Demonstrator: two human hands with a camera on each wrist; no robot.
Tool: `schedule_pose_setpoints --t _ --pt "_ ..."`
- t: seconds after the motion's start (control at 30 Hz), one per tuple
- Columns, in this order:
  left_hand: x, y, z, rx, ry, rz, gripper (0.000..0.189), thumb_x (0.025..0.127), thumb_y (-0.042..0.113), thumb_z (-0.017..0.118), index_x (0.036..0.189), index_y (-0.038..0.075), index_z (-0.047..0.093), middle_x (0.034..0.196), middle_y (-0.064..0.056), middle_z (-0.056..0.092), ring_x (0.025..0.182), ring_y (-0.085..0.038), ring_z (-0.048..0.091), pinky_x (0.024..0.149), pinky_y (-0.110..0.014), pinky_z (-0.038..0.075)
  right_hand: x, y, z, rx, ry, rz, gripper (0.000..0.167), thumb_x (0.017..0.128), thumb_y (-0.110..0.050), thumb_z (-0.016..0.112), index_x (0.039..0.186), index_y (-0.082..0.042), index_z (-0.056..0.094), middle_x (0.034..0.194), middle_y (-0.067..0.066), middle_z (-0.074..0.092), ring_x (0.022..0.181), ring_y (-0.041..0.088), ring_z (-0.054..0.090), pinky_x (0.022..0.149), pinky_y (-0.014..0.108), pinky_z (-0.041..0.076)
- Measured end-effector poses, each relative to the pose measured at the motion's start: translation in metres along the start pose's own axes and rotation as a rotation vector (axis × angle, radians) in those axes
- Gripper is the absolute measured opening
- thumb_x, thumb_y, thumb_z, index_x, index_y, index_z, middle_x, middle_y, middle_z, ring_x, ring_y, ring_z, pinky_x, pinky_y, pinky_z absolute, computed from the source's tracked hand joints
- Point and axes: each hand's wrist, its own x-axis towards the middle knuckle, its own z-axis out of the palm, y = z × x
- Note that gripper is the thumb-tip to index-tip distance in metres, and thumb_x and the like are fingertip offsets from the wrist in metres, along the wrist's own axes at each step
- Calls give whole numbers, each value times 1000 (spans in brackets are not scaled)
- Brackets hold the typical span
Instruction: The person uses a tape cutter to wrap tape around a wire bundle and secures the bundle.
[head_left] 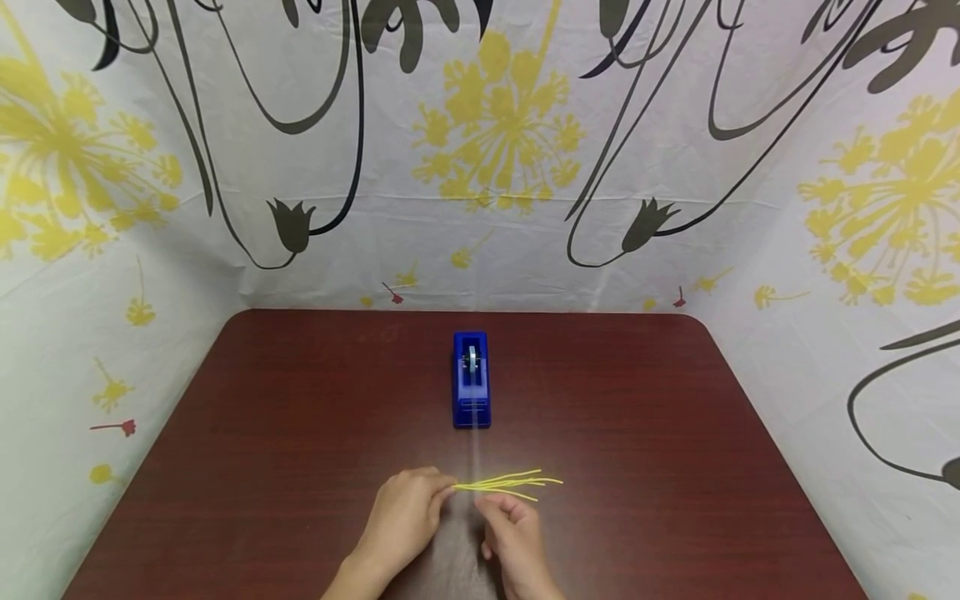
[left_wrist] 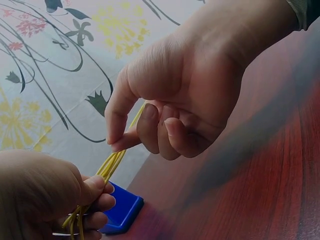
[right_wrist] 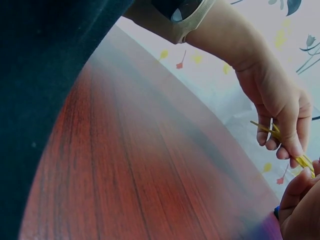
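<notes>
In the head view my left hand [head_left: 405, 512] grips a bundle of thin yellow wires [head_left: 502, 483] near one end. The wires fan out to the right, past the other hand. Just below the bundle my right hand [head_left: 513, 533] pinches the end of a strip of clear tape [head_left: 475, 454] between thumb and forefinger. This strip runs straight back to a blue tape dispenser [head_left: 472, 380], crossing the wires. Seen from the left wrist, the right hand [left_wrist: 175, 95] has its other fingers curled, and short wire ends [left_wrist: 76, 225] poke out below the left hand [left_wrist: 40, 190].
The dispenser stands on a dark red-brown wooden table [head_left: 330, 392], toward its far side. White cloth [head_left: 375, 167] with yellow and grey flower prints rises behind and at both sides of the table. A dark sleeve or garment [right_wrist: 45, 65] fills the left of the right wrist view.
</notes>
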Motion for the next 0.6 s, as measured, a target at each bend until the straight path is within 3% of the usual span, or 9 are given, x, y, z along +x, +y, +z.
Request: schedule_pose_setpoints --t 0.6 --pt "-2 1 -1 -15 11 7 5 89 12 76 89 15 80 71 13 62 60 2 48 58 -29 48 2 1 0 -16 6 13 10 92 -5 67 89 4 69 50 -10 38 41 1 31 45 18 37"
